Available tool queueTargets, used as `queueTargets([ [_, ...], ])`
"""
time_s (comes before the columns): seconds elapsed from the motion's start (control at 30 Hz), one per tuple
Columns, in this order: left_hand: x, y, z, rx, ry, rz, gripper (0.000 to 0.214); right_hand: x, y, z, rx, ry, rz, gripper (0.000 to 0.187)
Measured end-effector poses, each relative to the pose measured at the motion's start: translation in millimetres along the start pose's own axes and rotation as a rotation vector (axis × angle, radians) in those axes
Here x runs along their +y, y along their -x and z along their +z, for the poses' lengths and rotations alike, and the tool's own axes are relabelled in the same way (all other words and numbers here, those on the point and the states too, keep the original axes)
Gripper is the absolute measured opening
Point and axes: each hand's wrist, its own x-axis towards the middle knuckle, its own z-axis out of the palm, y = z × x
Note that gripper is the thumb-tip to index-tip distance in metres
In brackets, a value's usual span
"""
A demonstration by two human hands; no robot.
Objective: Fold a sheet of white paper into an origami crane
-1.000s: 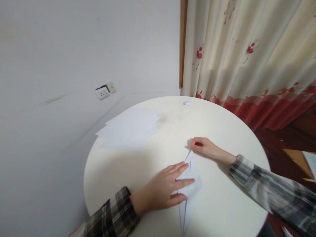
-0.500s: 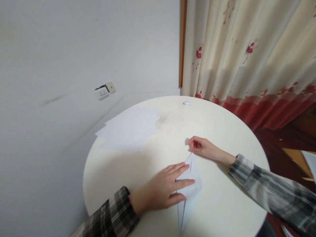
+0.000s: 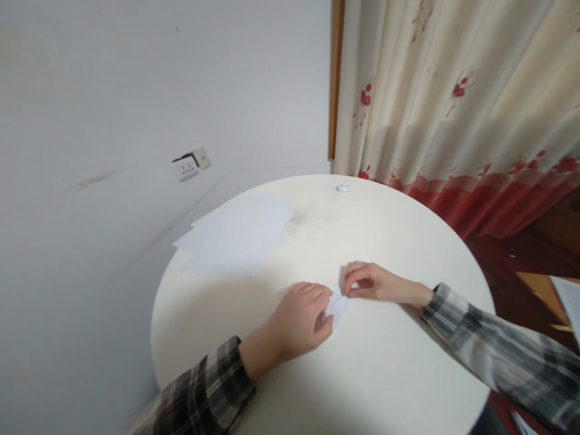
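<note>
A small folded sheet of white paper [image 3: 338, 309] lies on the round table between my two hands, partly covered by them. My left hand [image 3: 299, 320] is closed round its left side, fingers curled and thumb below. At the paper's right end, my right hand [image 3: 369, 283] pinches the edge between thumb and fingertips. A fold line shows on the short stretch of paper left uncovered.
Loose white sheets [image 3: 240, 232] lie overlapping at the table's [image 3: 399, 362] back left. A small crumpled paper piece [image 3: 344, 188] sits near the far edge. Beyond are a wall with a socket [image 3: 185, 168] and a flowered curtain [image 3: 430, 109].
The long pointed paper no longer stretches toward me; a shorter part shows between the hands. My left hand, flat before, has curled and moved slightly up. My right hand has come down slightly.
</note>
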Motion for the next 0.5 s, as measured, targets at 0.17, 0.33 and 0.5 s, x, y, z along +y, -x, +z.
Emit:
queueTargets([
  [0.17,14.0,-8.1,5.3,0.008,-0.115,-0.051,0.024,-4.1,2.4,-1.1,-0.032,-0.024,0.054,0.02],
  [0.33,8.9,-9.4,8.5,0.049,0.047,-0.097,0.02,-3.5,5.3,-1.0,-0.039,-0.125,0.134,0.024],
  [0.5,9.1,-24.1,22.8,0.136,0.134,-0.251,0.015,-2.0,4.3,0.0,-0.041,-0.149,0.142,0.023],
])
